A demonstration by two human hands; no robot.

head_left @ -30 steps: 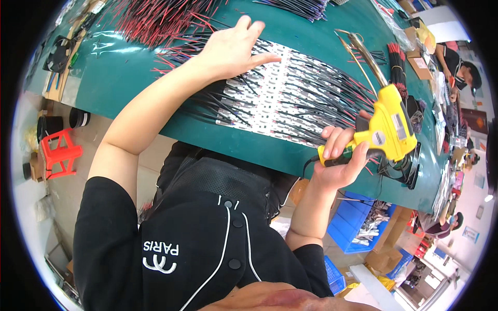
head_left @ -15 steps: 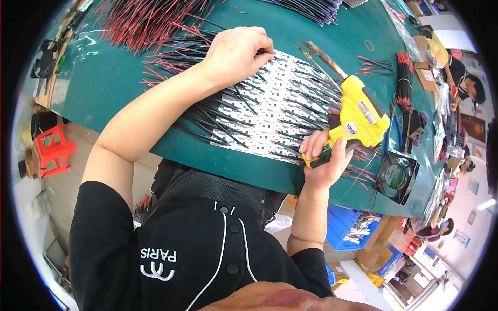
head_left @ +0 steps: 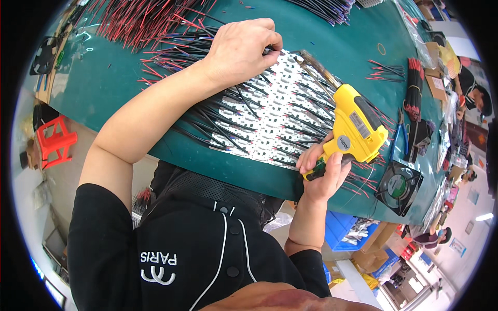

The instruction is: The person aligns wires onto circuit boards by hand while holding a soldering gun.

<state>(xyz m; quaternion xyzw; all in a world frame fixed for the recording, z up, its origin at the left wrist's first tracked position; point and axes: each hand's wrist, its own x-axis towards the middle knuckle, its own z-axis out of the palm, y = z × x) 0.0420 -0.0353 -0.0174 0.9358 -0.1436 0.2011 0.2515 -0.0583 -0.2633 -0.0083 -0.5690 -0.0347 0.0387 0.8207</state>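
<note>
My right hand [head_left: 326, 173] is wrapped round the handle of a yellow soldering gun [head_left: 358, 124]. Its metal tip reaches up and left to the far end of a white panel of small circuit boards [head_left: 270, 119]; whether it touches is too small to tell. At that same far end, my left hand [head_left: 246, 49] is closed, thumb and fingers pinched at the panel's edge. What they pinch is hidden, though black wires run under the hand. Rows of black wires [head_left: 205, 122] stick out from both sides of the panel, some with red ends.
A big heap of red and black wires [head_left: 135, 23] lies at the far left of the green table [head_left: 93, 103]. To the right are a bundle of wires [head_left: 414, 88], blue-handled pliers [head_left: 398, 136] and a square black fan [head_left: 398, 187]. Other people work beyond the right edge.
The soldering gun's tip has come down and left to the panel's far end. My left hand has shifted slightly right and away, still pinched.
</note>
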